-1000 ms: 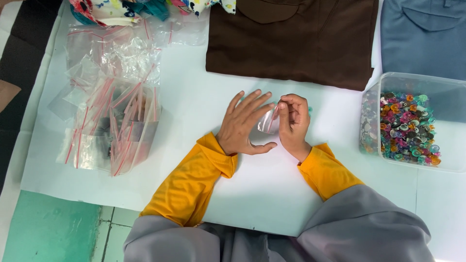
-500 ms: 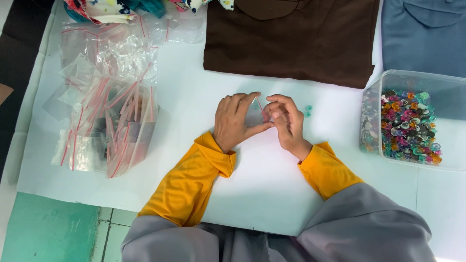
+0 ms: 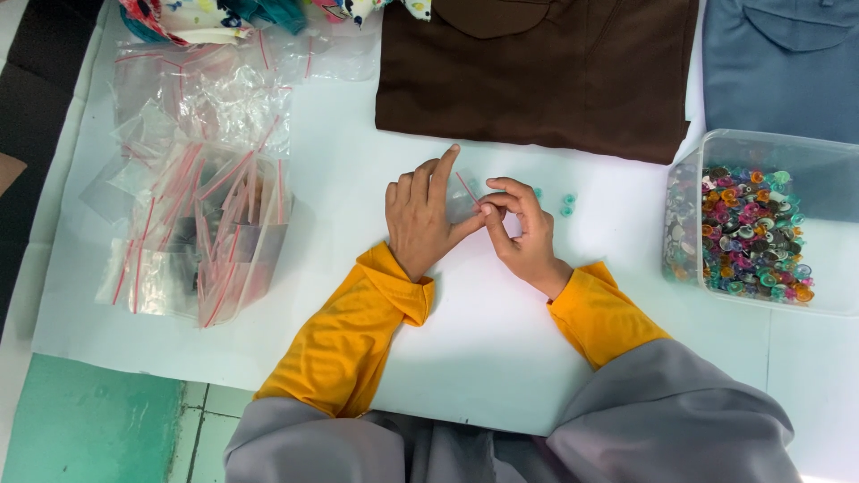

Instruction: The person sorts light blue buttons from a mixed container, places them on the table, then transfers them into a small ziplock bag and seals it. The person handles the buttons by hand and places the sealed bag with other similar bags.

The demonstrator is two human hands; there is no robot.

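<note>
Head view shows a tiny clear bag (image 3: 465, 199) with a red strip on top. It sits between the two hands above the white tabletop (image 3: 358, 224); the left hand (image 3: 422, 219) and right hand (image 3: 522, 231) each pinch it with thumb and fingers.

A garment packing workshop: folded shirts (image 3: 537, 72), zip bags (image 3: 206, 233), a tub of buttons (image 3: 761, 224).

I see both hands meeting mid-table: left hand (image 3: 422, 217) and right hand (image 3: 522, 231) pinch a small bag (image 3: 464, 199) between them. A pile of bags (image 3: 201, 228) lies to the left, a tub of buttons (image 3: 756, 224) to the right. Two loose buttons (image 3: 566, 205) sit just right of the hands. A folded shirt (image 3: 537, 72) lies behind them.
</note>
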